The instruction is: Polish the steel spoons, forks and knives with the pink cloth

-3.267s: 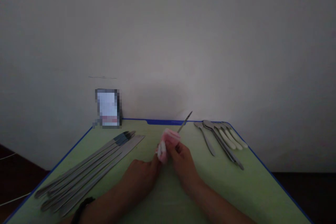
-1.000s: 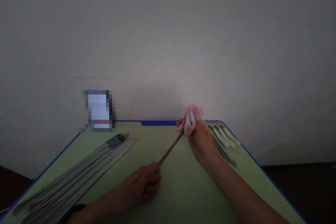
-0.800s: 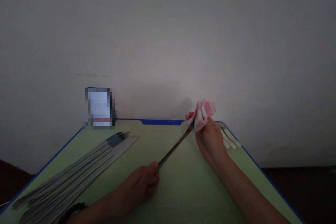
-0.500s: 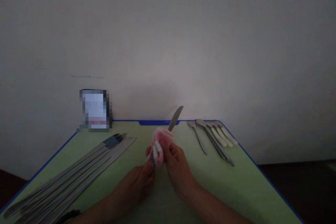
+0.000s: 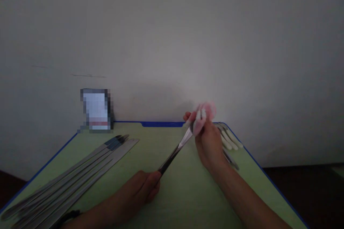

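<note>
Firmly, hands (image 5: 178, 166) grip shiny metal knife (image 5: 176, 150), fluffy cloth (image 5: 200, 119).

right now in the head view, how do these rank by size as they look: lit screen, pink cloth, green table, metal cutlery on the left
Largest to smallest:
Green table
Metal cutlery on the left
Lit screen
Pink cloth, partly covered by the right hand, so ranked by what shows

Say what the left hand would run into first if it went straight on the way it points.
Beyond the knife in its grip, the left hand would likely meet the pink-and-white cloth in the right hand; depth is hard to judge.
</note>
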A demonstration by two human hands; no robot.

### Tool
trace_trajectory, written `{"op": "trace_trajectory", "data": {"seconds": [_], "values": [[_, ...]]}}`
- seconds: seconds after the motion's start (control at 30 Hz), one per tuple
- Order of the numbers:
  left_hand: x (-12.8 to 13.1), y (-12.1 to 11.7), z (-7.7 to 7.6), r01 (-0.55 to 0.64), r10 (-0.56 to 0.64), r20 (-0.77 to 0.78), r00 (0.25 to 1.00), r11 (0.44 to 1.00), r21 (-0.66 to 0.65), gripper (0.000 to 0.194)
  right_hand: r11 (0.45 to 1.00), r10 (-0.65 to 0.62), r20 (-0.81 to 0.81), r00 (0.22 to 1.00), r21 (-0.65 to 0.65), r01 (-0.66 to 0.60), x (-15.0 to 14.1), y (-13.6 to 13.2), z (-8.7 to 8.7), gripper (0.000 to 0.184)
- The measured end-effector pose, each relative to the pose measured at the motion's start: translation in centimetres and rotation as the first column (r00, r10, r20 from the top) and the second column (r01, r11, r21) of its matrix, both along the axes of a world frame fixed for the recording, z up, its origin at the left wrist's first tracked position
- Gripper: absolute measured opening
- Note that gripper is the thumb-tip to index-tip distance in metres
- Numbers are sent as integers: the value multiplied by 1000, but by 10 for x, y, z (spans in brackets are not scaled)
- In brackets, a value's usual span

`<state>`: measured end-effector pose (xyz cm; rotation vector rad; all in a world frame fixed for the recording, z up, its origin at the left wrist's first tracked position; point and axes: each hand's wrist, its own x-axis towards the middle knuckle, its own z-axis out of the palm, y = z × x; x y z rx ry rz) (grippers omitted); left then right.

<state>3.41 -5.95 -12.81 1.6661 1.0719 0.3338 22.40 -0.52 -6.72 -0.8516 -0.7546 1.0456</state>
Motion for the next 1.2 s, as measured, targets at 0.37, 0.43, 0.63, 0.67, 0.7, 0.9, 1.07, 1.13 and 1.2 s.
{"op": "trace_trajectory", "data": {"seconds": [0.37, 0.43, 0.63, 0.67, 0.7, 0.9, 1.07, 1.13, 1.2], "values": [[3, 5, -1, -40, 38, 178, 983, 999, 8, 55, 951, 291, 150, 945, -157, -268, -37, -27, -36, 42], [1, 2, 2, 5, 2, 256, 967, 1000, -29, 52, 962, 260, 142, 955, -127, -243, -28, -20, -28, 40], [-2, 0, 4, 93, -118, 256, 960, 990, 109, 42, 970, 236, 184, 954, -98, -221, -27, -21, -22, 38], [-1, 0, 3, 93, -126, 229, 965, 984, 150, 42, 967, 243, 194, 950, -125, -222, -32, -25, -25, 37], [0, -1, 2, 82, -119, 210, 970, 981, 176, 43, 960, 259, 205, 944, -159, -229, -38, -29, -30, 37], [6, -1, -1, 53, -65, 95, 993, 991, 123, 57, 927, 317, 166, 934, -264, -267, -66, -50, -59, 32], [3, 1, 1, 3, -24, 136, 990, 989, 149, 52, 927, 300, 79, 951, -259, -271, -64, -49, -55, 40], [0, 0, 2, 51, -71, 116, 991, 984, 172, 50, 927, 295, 41, 955, -252, -276, -56, -41, -48, 41], [-3, -2, 4, 115, -131, 84, 988, 979, 169, 49, 945, 254, 18, 967, -216, -244, -45, -31, -40, 40]]}}
